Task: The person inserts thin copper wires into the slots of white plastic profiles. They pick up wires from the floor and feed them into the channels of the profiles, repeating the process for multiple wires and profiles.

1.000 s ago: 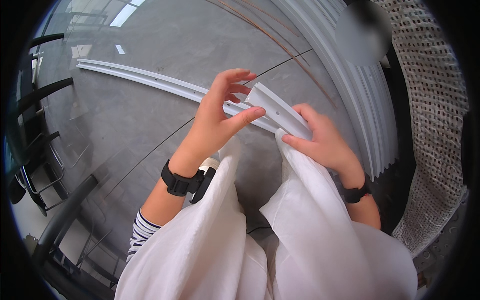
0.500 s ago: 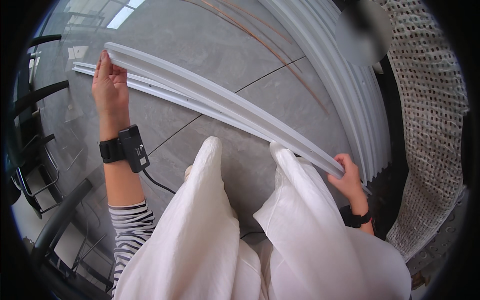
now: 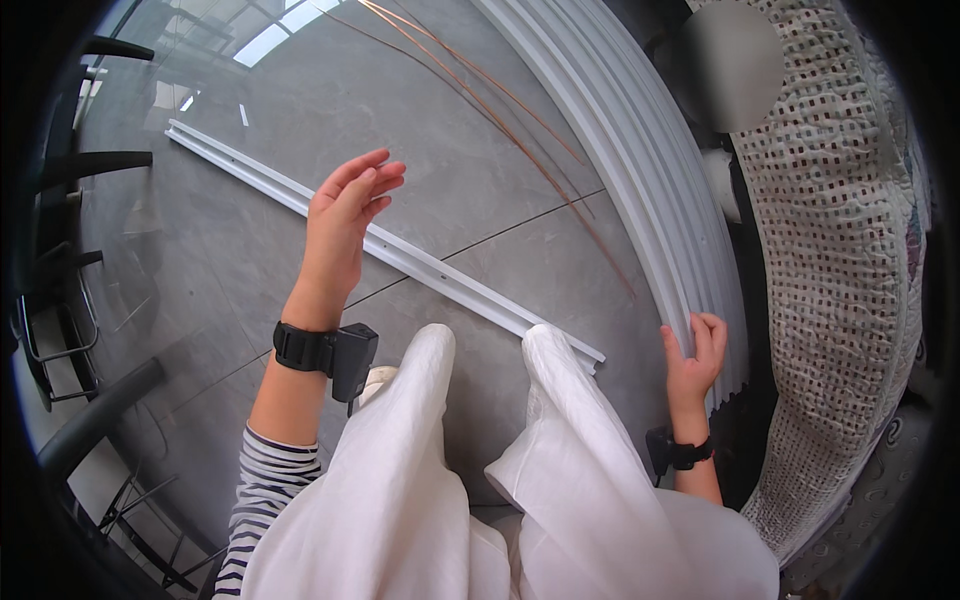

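One long white channel rail [image 3: 450, 280] with small holes lies slantwise on the floor before my knees. Over it is my left hand [image 3: 345, 205], fingers stretched out and holding nothing; its wrist covers part of the rail. At the right, my right hand [image 3: 697, 358] grips the near end of a white rail [image 3: 655, 235], thumb on one side and fingers on the other. That rail lies along the inner edge of a stack of similar rails [image 3: 690, 200]. Its far end runs out of view at the top.
Thin copper-coloured rods [image 3: 500, 125] lie on the grey tiled floor [image 3: 300, 320] left of the stack. Black chair parts [image 3: 105, 420] stand at the left. A perforated, quilted cloth [image 3: 830, 250] hangs at the right, with a blurred round thing [image 3: 725, 65] near its top.
The rail I held in both hands now lies against the stack at the right. My left hand has let go and moved right; my right hand still grips the near end.
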`<state>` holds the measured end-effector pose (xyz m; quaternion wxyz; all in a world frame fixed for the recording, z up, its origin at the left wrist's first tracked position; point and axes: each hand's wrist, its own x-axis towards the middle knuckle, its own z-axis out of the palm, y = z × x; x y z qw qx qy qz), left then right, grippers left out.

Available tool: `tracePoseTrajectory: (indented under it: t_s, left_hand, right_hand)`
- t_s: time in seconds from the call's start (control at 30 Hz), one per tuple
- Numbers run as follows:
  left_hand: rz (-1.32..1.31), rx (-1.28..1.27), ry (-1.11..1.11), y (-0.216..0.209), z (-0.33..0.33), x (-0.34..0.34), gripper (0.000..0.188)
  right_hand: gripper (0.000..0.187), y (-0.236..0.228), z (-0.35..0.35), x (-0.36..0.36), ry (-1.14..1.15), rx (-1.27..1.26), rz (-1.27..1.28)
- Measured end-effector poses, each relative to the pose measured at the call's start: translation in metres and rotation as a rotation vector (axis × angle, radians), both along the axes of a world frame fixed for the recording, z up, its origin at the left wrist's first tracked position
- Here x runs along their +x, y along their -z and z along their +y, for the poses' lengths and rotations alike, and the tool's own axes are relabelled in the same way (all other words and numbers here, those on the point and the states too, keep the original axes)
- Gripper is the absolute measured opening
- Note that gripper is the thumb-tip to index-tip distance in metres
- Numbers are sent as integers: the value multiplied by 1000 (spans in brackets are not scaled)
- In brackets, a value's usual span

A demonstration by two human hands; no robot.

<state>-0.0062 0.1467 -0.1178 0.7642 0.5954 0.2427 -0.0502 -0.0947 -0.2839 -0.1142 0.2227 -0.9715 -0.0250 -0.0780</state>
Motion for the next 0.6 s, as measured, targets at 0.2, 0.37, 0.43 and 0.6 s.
tracePoseTrajectory:
  t_s: [0.2,0.37,0.43,0.6]
  left_hand:
    - [102,2,4,5,8,-17,28]
    - [137,-7,-1,15,7,-24,25]
    - [149,-17,19,18,5,-24,24]
    - [160,-37,92,19,-4,-22,23]
  right_hand:
    - [40,18,-2,31,27,-68,-48]
    - [42,23,13,47,23,-97,-88]
    - [41,23,25,56,5,-109,-97]
    - [40,24,39,66,30,-149,-107]
